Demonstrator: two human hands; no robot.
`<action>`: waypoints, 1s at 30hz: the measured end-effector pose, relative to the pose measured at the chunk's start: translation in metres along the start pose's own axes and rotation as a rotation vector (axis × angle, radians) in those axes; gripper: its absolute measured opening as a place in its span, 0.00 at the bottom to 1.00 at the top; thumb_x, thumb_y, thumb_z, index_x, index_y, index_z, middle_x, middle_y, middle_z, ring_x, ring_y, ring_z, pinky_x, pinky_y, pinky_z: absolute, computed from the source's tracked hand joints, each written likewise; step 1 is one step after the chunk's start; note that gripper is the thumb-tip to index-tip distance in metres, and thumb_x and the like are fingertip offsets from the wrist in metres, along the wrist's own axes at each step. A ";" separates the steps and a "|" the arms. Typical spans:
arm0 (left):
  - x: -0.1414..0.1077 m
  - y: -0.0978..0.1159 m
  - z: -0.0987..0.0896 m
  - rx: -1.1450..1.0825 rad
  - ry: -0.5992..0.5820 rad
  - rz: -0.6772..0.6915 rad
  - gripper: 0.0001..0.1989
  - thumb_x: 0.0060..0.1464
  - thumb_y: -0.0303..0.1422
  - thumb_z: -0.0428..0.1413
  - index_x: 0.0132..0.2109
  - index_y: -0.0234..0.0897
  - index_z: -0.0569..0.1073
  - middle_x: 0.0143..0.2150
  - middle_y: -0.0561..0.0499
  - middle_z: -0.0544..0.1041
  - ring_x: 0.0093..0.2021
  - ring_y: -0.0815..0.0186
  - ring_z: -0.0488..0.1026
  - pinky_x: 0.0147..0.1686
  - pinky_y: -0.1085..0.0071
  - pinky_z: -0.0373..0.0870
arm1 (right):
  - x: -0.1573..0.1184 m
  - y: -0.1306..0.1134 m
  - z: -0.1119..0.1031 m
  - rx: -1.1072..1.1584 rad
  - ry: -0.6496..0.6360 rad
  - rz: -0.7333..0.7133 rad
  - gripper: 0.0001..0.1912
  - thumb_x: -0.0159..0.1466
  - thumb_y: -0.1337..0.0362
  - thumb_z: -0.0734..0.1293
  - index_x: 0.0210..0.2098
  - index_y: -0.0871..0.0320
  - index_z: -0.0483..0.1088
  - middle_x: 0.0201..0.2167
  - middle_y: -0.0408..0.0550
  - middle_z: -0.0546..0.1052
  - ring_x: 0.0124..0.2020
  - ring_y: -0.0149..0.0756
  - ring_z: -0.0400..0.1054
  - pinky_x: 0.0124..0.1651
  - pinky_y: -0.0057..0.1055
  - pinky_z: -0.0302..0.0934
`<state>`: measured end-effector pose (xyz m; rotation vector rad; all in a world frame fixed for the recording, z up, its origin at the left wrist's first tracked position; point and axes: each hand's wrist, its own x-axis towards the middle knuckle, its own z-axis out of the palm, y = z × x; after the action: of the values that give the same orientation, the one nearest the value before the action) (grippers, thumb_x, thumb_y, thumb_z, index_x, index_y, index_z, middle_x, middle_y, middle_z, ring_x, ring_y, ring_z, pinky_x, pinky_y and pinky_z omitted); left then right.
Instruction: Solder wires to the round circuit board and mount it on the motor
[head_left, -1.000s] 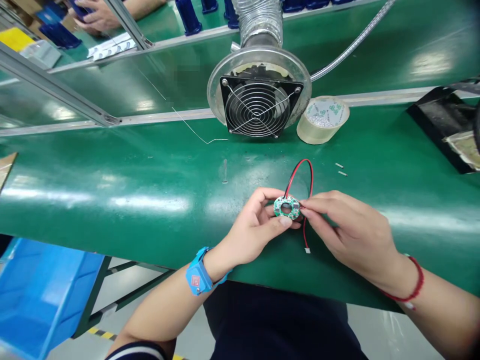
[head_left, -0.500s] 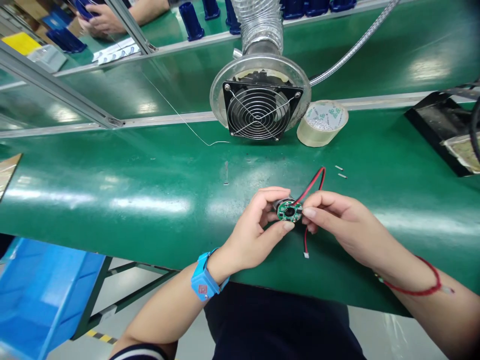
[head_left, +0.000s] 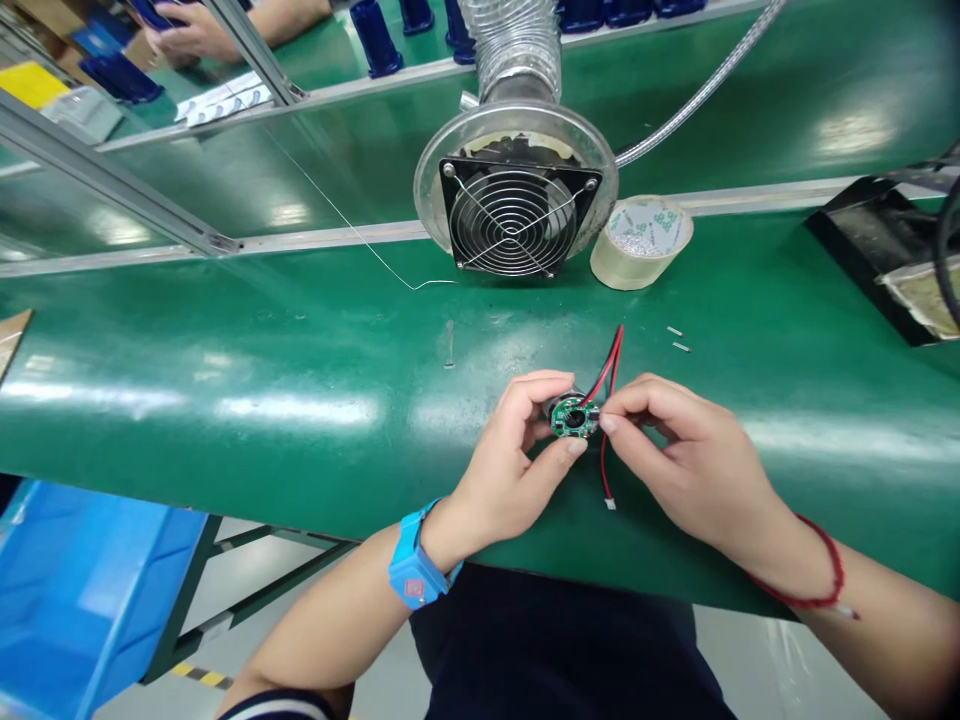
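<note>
My left hand (head_left: pixel 517 455) is closed around a small motor with a round green circuit board (head_left: pixel 561 420) on its upward face. Thumb and fingers grip its sides. At the board's right edge my right hand (head_left: pixel 675 450) has thumb and forefinger pinched together; whatever lies between the tips is too small to make out. A red and black wire pair (head_left: pixel 613 350) rises from the board, loops over and hangs down between the hands, ending in a white connector (head_left: pixel 610 504).
A fan with a wire guard (head_left: pixel 510 225) stands ahead on a flexible duct, beside a tape roll (head_left: pixel 641 245). Two tiny slivers (head_left: pixel 679 340) lie on the green bench (head_left: pixel 300 350). A blue bin (head_left: pixel 90 590) is lower left. Another person's hands (head_left: pixel 195 35) work beyond the partition.
The wire loop has swung left and narrowed. My right hand has turned slightly, its thumb and forefinger still at the board's right edge. My left hand keeps its hold.
</note>
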<state>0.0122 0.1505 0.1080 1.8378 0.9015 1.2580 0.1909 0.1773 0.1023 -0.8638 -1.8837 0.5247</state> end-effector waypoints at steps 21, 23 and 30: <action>0.004 -0.006 0.000 0.012 0.175 -0.052 0.21 0.59 0.28 0.55 0.57 0.37 0.60 0.56 0.45 0.62 0.52 0.70 0.66 0.47 0.76 0.69 | -0.003 0.009 0.012 0.552 -0.018 0.426 0.14 0.63 0.57 0.67 0.48 0.53 0.71 0.40 0.46 0.75 0.36 0.25 0.70 0.39 0.20 0.68; 0.001 -0.006 0.000 0.093 0.155 -0.031 0.22 0.58 0.27 0.55 0.57 0.39 0.60 0.58 0.46 0.59 0.55 0.69 0.64 0.50 0.75 0.69 | -0.002 0.008 0.009 0.503 -0.014 0.398 0.13 0.63 0.57 0.67 0.44 0.57 0.71 0.37 0.47 0.75 0.34 0.25 0.71 0.37 0.20 0.67; 0.001 -0.007 0.000 0.245 0.090 0.092 0.23 0.57 0.25 0.56 0.58 0.36 0.60 0.58 0.43 0.59 0.59 0.66 0.60 0.54 0.72 0.68 | -0.002 0.006 0.008 0.389 -0.094 0.421 0.15 0.63 0.54 0.66 0.39 0.61 0.70 0.33 0.47 0.74 0.33 0.26 0.68 0.34 0.19 0.64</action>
<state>0.0113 0.1550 0.1030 2.0459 1.0705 1.3453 0.1865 0.1798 0.0932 -0.9836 -1.6022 1.1644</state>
